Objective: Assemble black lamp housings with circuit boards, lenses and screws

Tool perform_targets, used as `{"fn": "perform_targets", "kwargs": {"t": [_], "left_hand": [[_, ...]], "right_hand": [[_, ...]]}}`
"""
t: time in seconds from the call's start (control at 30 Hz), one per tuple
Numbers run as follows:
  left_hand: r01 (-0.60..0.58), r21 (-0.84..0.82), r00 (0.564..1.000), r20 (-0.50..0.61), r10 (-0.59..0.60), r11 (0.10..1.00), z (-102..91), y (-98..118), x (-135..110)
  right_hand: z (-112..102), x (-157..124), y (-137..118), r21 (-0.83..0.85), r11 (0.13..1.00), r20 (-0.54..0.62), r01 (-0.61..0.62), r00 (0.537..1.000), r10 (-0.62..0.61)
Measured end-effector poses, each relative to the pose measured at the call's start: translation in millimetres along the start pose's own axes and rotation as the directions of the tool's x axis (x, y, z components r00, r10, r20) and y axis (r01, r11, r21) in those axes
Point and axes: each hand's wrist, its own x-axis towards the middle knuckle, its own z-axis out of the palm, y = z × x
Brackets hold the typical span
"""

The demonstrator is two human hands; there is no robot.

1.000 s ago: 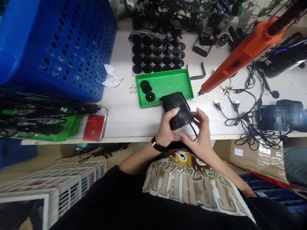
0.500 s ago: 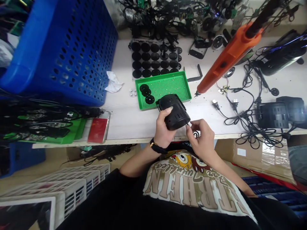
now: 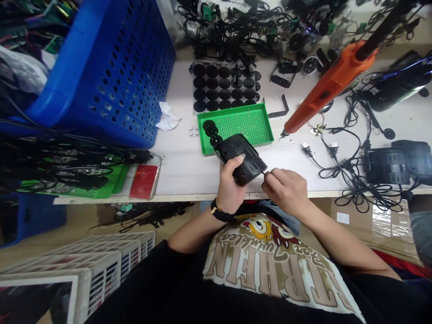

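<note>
My left hand is wrapped round a black vented plastic housing, holding it just above the near edge of the white table. My right hand is pinched on the thin black cable where it leaves the housing's right end. Behind the housing lies a green perforated tray with a few black discs at its left end.
A big blue perforated crate stands at the left. An orange power screwdriver hangs over the right side. A sheet of black discs, tangled cables, more black housings and a red-backed phone lie around.
My right hand let go of the housing's side and closed into a pinch on the cable at its right end. The left hand turned the housing slightly.
</note>
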Motion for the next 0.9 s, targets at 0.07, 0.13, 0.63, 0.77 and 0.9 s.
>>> {"fn": "perform_targets", "kwargs": {"t": [0.07,0.13,0.63,0.77,0.9], "left_hand": [[0.037,-0.005,0.999,-0.017,-0.037,0.999,-1.2,4.6,0.1],[0.070,-0.014,0.997,-0.021,-0.070,0.997,-3.5,8.5,1.7],[-0.063,0.107,0.947,0.320,0.026,0.992,-34.3,-2.8,-5.8],[-0.025,0.166,0.929,0.368,-0.038,0.986,-47.5,-10.5,-7.8],[-0.021,0.179,0.922,0.385,-0.050,0.984,-42.4,-10.3,-9.8]], "right_hand": [[1.1,4.6,9.8,0.038,0.993,0.058,0.107,0.992,-0.110],[2.9,9.5,17.0,0.107,0.984,0.108,0.145,0.982,-0.157],[-7.9,15.7,-12.8,0.801,0.155,0.518,-0.578,0.799,0.304],[-20.4,17.1,-19.0,0.750,0.276,0.505,-0.602,0.789,0.349],[-20.9,16.1,-20.4,0.742,0.316,0.449,-0.592,0.788,0.421]]}}
